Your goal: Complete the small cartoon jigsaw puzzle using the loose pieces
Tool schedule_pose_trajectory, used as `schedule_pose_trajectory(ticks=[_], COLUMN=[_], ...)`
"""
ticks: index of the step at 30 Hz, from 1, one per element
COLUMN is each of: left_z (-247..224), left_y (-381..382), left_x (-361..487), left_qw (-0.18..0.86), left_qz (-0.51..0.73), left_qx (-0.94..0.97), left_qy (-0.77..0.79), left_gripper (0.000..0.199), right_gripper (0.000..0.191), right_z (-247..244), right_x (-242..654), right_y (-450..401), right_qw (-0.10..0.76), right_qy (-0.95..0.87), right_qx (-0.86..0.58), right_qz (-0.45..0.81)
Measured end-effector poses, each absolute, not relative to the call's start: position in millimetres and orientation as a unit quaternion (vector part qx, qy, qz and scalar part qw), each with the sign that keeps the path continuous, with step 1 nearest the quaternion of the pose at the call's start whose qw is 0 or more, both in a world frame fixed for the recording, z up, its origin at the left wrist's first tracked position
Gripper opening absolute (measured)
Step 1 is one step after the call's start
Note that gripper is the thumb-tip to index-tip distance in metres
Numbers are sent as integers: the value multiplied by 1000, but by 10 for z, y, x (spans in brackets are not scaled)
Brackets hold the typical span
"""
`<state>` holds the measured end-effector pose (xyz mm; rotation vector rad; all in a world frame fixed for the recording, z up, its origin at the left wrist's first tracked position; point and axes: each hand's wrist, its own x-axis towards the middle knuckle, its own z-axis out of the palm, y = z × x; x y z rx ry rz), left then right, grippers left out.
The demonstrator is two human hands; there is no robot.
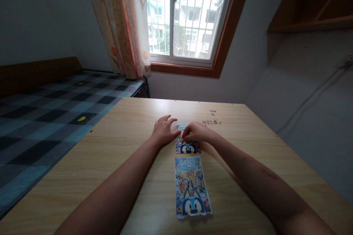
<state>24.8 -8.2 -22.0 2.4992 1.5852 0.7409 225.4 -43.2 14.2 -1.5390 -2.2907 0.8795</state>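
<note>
A partly assembled jigsaw puzzle [188, 149] lies flat on the wooden table, with a blue cartoon dog's face along its near edge. My left hand [164, 129] rests at the puzzle's left side, fingers spread and thumb at its edge. Over the puzzle's middle, my right hand [196, 132] has thumb and fingertips pinched together; whatever is between them is hidden. That hand and its wrist cover part of the puzzle. Closer to me is a printed picture sheet [192, 187] marked "Bluey", showing the same dog face, with a ragged bottom edge.
Several loose puzzle pieces [212, 121] are scattered beyond my right hand, with a few more behind them. The table [132, 117] stands against a wall below a barred window [190, 18]. To the left is a bed [57, 117] with a checked cover.
</note>
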Motion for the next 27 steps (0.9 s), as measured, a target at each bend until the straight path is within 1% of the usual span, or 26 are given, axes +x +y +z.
schedule_pose_trajectory(ticks=[12,16,19,27], left_z=[-218,-228,-229,-205], left_y=[-87,-82,-79,-96], left_x=[251,248,247,252], left_qw=[53,48,50,64], left_qz=[250,249,251,251], left_qx=[820,820,819,818], left_qy=[512,513,513,514], left_gripper=[57,56,57,57], right_gripper=[16,19,21,23], right_z=[124,125,117,114], right_x=[2243,2218,2199,2199], right_y=[-438,-461,-470,-483], right_qw=[102,116,104,98], right_qy=[-797,-795,-797,-790], right_qx=[-528,-546,-554,-563], right_qz=[275,237,216,223])
